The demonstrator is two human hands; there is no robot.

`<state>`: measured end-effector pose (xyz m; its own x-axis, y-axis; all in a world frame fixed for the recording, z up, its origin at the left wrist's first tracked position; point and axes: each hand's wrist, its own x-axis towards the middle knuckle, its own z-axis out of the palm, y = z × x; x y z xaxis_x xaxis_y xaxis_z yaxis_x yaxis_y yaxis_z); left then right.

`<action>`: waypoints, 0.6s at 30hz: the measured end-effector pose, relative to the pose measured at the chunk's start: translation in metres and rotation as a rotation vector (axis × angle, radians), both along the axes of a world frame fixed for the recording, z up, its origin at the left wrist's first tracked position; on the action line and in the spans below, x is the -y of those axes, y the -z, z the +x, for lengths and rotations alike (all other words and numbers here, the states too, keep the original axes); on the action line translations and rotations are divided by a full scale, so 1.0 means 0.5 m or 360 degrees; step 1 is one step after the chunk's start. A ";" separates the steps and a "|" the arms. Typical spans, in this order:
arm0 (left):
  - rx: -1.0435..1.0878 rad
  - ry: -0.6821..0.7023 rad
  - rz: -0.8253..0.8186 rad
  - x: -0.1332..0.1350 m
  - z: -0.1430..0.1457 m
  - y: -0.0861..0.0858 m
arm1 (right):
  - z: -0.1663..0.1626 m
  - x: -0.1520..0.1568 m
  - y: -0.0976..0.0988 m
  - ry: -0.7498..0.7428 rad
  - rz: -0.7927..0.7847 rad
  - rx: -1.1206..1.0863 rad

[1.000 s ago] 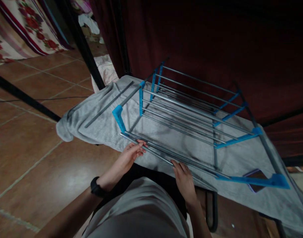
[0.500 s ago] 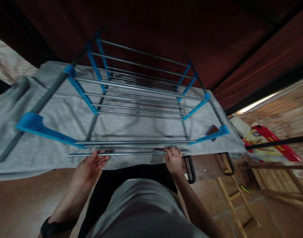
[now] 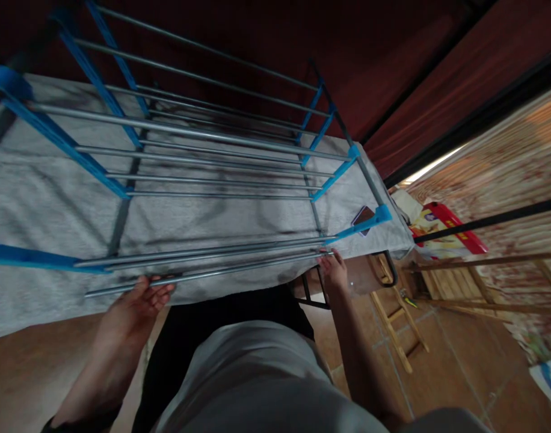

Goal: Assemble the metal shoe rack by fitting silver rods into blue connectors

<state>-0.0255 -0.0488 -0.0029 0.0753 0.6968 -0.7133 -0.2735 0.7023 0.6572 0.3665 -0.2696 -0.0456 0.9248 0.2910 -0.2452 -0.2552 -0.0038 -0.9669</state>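
Observation:
A thin grey metal tube lies crosswise in front of me, held at both ends. My left hand is closed round it near its left end, palm partly upward. At the right end, the fingers of my right hand pinch the tube close to a blue bracket. Just beyond is a rack with grey crossbars and blue plastic side brackets, resting on a grey cloth. Two lower crossbars run close behind the loose tube.
A dark flat object with a pale edge lies on the cloth by the right bracket. Farther right are a red and yellow package and a brick wall. A wooden ladder-like frame is below, on the tiled floor.
My view has turned to the right and come closer to the rack. My right hand has slid outward to the tube's right end, which now tilts up toward the right bracket.

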 end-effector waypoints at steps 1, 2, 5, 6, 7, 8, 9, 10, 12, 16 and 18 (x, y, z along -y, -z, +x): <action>-0.0001 0.0003 0.0007 0.000 0.001 0.005 | 0.001 -0.002 0.000 -0.0055 0.0100 -0.0127; -0.0003 -0.0005 0.0014 0.001 0.003 0.009 | 0.001 -0.004 0.001 -0.0084 0.0155 -0.0201; 0.0020 -0.0023 0.0049 0.002 0.008 0.017 | -0.001 -0.008 0.003 -0.0057 0.0170 -0.0231; 0.0037 -0.0026 0.0067 0.002 0.009 0.018 | -0.001 -0.008 0.003 -0.0051 0.0161 -0.0226; 0.0056 -0.0032 0.0087 0.003 0.010 0.018 | -0.001 -0.007 0.004 -0.0056 0.0157 -0.0229; 0.0076 -0.0045 0.0113 0.003 0.010 0.016 | 0.001 -0.004 0.005 -0.0068 0.0155 -0.0236; 0.0084 -0.0075 0.0140 0.003 0.010 0.014 | 0.003 -0.001 0.006 -0.0070 0.0152 -0.0244; 0.0083 -0.0127 0.0173 0.002 0.010 0.011 | 0.007 0.003 0.007 -0.0069 0.0149 -0.0256; 0.0074 -0.0243 0.0239 0.001 0.007 0.003 | 0.020 0.013 0.013 -0.0028 0.0137 -0.0273; -0.0069 -0.0395 0.0539 -0.004 -0.007 0.003 | 0.057 0.028 0.034 -0.0088 0.0074 -0.0221; -0.0229 -0.0441 0.0723 -0.007 -0.018 0.015 | 0.070 0.028 0.041 -0.0146 0.0059 -0.0112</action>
<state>-0.0347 -0.0452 -0.0105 -0.2304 0.9169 -0.3259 -0.2929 0.2540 0.9218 0.4014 -0.2836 -0.0664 0.8746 0.3839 -0.2960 -0.3226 0.0051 -0.9465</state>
